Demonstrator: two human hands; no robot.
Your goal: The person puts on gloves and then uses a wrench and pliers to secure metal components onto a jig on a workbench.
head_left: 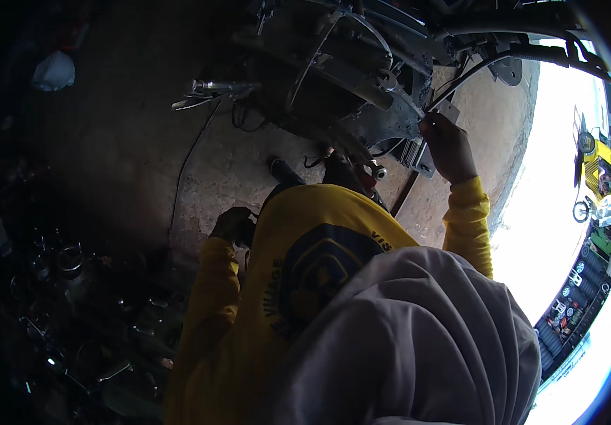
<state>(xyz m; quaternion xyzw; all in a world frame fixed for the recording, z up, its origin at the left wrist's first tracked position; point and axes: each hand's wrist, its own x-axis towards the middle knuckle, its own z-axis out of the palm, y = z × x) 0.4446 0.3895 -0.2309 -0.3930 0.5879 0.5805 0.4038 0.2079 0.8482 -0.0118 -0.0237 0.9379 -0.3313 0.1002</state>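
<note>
My right hand, in a yellow sleeve, is raised beside a dark metal machine frame. Its fingers are closed on the near end of a slim metal bar with a ring at its far end, which looks like a wrench. The ring end meets a round part of the frame. Low on the left, my left hand is curled close to my body. Deep shadow hides its fingertips, so what they hold, if anything, does not show. A grey metal bracket sits just below my right hand.
A handlebar-like lever sticks out left from the machine, and a thin cable runs down the floor. Dark metal parts and tools lie at lower left. A yellow three-wheeled vehicle stands outside in bright light at right.
</note>
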